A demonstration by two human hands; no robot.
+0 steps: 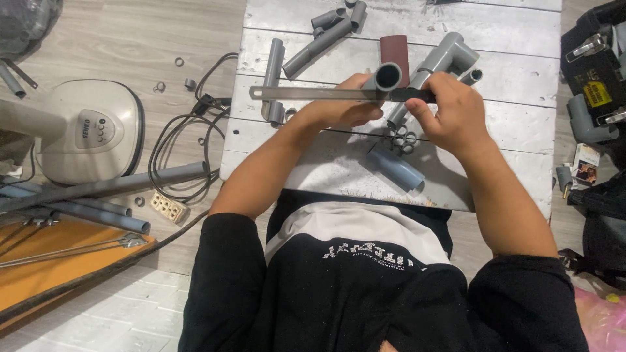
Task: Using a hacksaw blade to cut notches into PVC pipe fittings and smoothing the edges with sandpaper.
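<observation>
You are cutting a short grey pipe (388, 77) with a hacksaw blade (313, 94), or so it looks from how the two cross. Your left hand (342, 107) is closed around the pipe, holding it up over the white plank table (515, 124) with its open end facing you. Your right hand (450, 111) is pinching the dark end of the blade, which is lying flat across the pipe and reaching out to your left. I cannot tell how deep the blade is sitting in the pipe wall, since your fingers are covering that spot. The next stroke is calling for a firm left grip and a level blade.

Counting what is around your hands: one blade, one pipe in hand, one loose pipe stub (396, 168) just below, one cluster of about four or five cut rings (403, 138), one roll of sandpaper (395, 52), and one tee fitting (450, 57).
</observation>
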